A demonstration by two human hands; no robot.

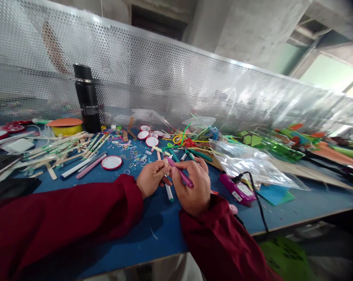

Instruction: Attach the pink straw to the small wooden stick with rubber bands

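My left hand [151,177] and my right hand [194,185] meet over the middle of the blue table [164,230], both in dark red sleeves. A magenta pen-like stick [180,173] lies across my right hand, whose fingers are curled round it. The fingers of my left hand are pinched at the stick's upper end, together with a small pale piece [165,160]. A white marker with a teal tip [169,192] lies on the table just under the hands.
A black flask [87,97] stands at the back left beside a yellow roll with an orange lid [65,125]. Wooden sticks [62,146], round red-rimmed caps [112,162], clear plastic bags [249,162], a magenta device with a black cable [237,189] and coloured foam pieces [281,150] cover the table. A perforated metal screen [164,70] stands behind.
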